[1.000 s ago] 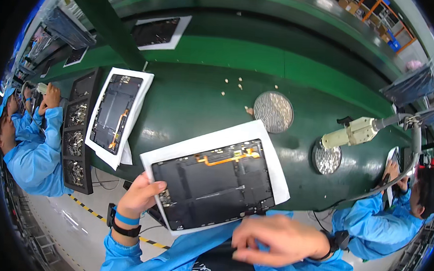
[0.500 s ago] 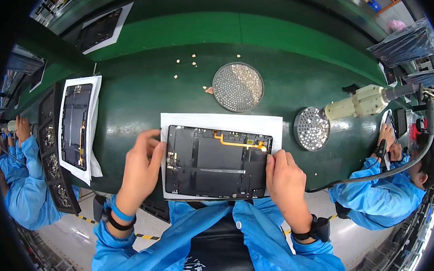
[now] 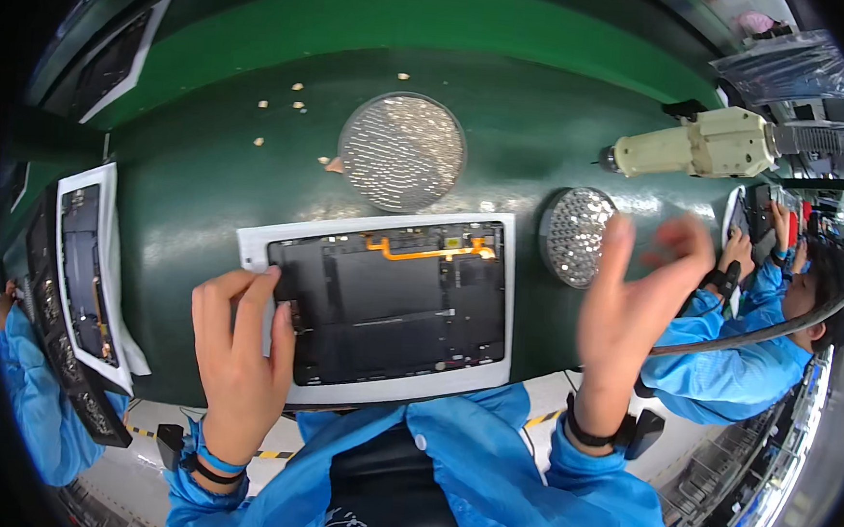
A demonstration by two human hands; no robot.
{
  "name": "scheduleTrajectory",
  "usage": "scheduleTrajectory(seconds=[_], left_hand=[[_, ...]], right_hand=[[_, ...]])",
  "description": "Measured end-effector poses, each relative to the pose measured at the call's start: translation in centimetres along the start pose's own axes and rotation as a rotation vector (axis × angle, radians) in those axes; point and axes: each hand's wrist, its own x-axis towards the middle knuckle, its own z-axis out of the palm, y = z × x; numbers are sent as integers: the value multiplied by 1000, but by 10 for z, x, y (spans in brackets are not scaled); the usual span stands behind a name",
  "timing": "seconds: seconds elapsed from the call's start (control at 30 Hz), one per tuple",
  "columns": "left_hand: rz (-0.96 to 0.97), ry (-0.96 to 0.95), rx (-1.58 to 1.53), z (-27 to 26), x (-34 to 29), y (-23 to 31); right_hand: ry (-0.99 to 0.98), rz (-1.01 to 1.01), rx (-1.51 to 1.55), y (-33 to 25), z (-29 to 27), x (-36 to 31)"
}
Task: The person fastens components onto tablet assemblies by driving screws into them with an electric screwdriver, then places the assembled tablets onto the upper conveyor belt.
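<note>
An opened tablet (image 3: 385, 310) with black insides and an orange ribbon cable (image 3: 423, 252) lies flat on a white sheet (image 3: 493, 369). At its left edge, my left hand (image 3: 241, 339) rests with fingers apart, the fingertips touching or very near the frame. My right hand (image 3: 637, 301) is raised off the tablet, open and empty, its fingers blurred. Just left of it stands a round dark dish (image 3: 578, 236) of small shiny screws. Beyond it an electric screwdriver (image 3: 695, 145), pale green, hangs with its bit pointing left.
A larger round tray (image 3: 402, 151) of small metal parts sits behind the tablet, with beige crumbs beside it. Leftward lie another opened tablet (image 3: 89, 262) and a black compartment tray (image 3: 55, 338). A co-worker in blue (image 3: 734, 370) works at right; a cable (image 3: 770, 333) curves past.
My right hand has let go of the tablet's right edge and moved up and right. My left hand has come in against the left edge. The view has shifted, and the sheet looks tilted.
</note>
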Motion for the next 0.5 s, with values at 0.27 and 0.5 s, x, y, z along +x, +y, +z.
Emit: scheduleTrajectory(seconds=[0.27, 0.5], left_hand=[[304, -149, -243, 61, 52, 48], [261, -199, -189, 73, 55, 44]], right_hand=[[243, 154, 677, -16, 34, 58], [403, -156, 1062, 33, 10, 10]])
